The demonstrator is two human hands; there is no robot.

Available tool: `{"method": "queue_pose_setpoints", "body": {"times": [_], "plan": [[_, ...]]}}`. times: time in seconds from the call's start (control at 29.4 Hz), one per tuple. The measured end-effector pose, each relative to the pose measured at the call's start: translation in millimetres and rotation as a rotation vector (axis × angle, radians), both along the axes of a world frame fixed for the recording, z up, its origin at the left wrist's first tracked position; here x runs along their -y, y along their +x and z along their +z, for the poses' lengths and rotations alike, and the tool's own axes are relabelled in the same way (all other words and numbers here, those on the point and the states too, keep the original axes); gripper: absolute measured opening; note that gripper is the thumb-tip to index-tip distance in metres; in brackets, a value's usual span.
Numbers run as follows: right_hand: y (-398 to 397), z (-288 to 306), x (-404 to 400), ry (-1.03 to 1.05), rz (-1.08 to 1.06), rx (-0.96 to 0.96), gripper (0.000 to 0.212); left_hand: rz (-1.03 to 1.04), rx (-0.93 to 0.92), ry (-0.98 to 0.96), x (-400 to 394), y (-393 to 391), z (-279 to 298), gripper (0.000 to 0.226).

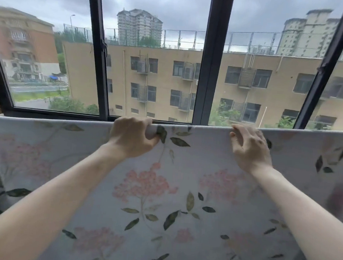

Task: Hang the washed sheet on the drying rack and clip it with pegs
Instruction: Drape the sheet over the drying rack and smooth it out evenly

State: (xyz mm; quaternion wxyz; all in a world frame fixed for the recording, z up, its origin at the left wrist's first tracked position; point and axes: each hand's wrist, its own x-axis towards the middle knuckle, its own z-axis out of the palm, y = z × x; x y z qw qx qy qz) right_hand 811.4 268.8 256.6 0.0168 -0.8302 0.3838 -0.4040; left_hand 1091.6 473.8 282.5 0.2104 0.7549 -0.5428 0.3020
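Head view looks down both bare forearms at a floral sheet [184, 171], pale with pink flower clusters and dark green leaves, which fills the lower half of the picture and runs out of frame on both sides. Its top edge lies in a nearly straight horizontal line just below the window sill, which suggests it is folded over a bar of the drying rack; the bar itself is hidden under the cloth, so that is a judgement. The left hand [132, 136] is curled closed on that top edge, fingers hooked over the far side and thumb pressing a small bunch of fabric on the near side, most likely to pin the sheet in place against sliding. The right hand [249, 148] sits a little apart on the same edge, fingers loosely bent and partly spread, tips over the fold; whether it truly pinches the cloth or only rests on it I cannot tell. Hands set apart like this would let the stretch between them be drawn flat. No pegs are visible anywhere, so the clipping step seems not yet begun. Beyond the sheet stands the dark-framed window [209, 71], and through it a tan apartment block [170, 79], taller towers and a grey overcast sky.
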Motion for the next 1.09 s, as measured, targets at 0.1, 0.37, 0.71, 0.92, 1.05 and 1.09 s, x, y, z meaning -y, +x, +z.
{"method": "queue_pose_setpoints", "body": {"times": [0.1, 0.37, 0.71, 0.92, 1.05, 1.09], "plan": [[-29.9, -1.1, 25.6, 0.021, -0.048, 0.024, 0.038, 0.017, -0.016, -0.030, -8.1, 0.0, -1.9, 0.047], [-43.6, -15.7, 56.2, -0.071, 0.071, 0.201, 0.039, 0.019, -0.072, 0.168, 39.8, -73.6, 6.9, 0.038], [-76.0, -2.7, 78.3, -0.059, 0.182, 0.165, 0.047, -0.179, 0.048, 0.259, 165.3, -173.3, 18.4, 0.028], [-142.0, -4.7, 136.2, -0.023, 0.060, 0.095, 0.045, -0.093, 0.054, 0.254, 181.5, -165.2, 17.7, 0.031], [-190.3, -2.5, 188.8, -0.006, -0.034, 0.136, 0.042, -0.064, 0.028, 0.281, 193.9, -174.8, 21.9, 0.036], [-192.8, -2.3, 193.5, 0.001, -0.044, 0.149, 0.041, -0.065, 0.027, 0.291, 193.2, -175.7, 24.9, 0.035]]}}
